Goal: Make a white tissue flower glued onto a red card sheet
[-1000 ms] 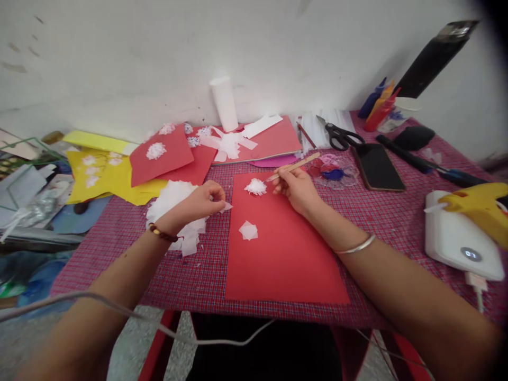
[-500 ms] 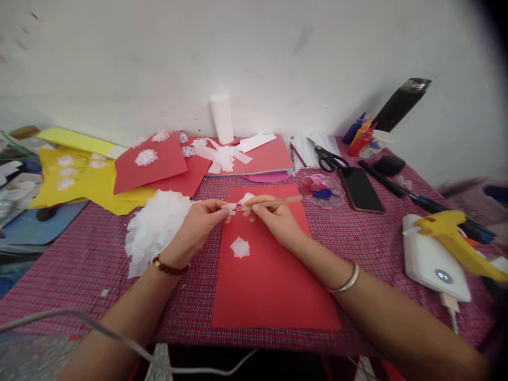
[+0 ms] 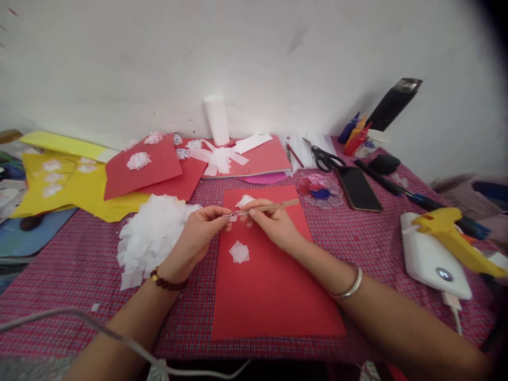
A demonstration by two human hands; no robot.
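My right hand (image 3: 270, 222) is closed around a thin wooden stick (image 3: 283, 205), its tip pointing left. Between the fingertips of my left hand (image 3: 206, 227) is a small piece of white tissue paper (image 3: 232, 218), pinched and touching the stick's tip. Both hands hover over the upper part of a red paper sheet (image 3: 278, 296). On that sheet lies a flat star-shaped layer of white tissue (image 3: 239, 252). Higher up, a fuller white tissue cluster (image 3: 245, 200) shows partly behind my right hand.
A heap of white tissue squares (image 3: 146, 238) lies left of the sheet. Red cards with white flowers (image 3: 138, 160) are behind it. Right are scissors (image 3: 325, 157), a phone (image 3: 360, 189), a paint palette (image 3: 320, 192), a power bank (image 3: 432, 264) and a yellow glue gun (image 3: 456, 238).
The tissue piece now looks folded around the stick's tip, where it was flatter before. My hands are slightly lower in view, and the camera has shifted a little.
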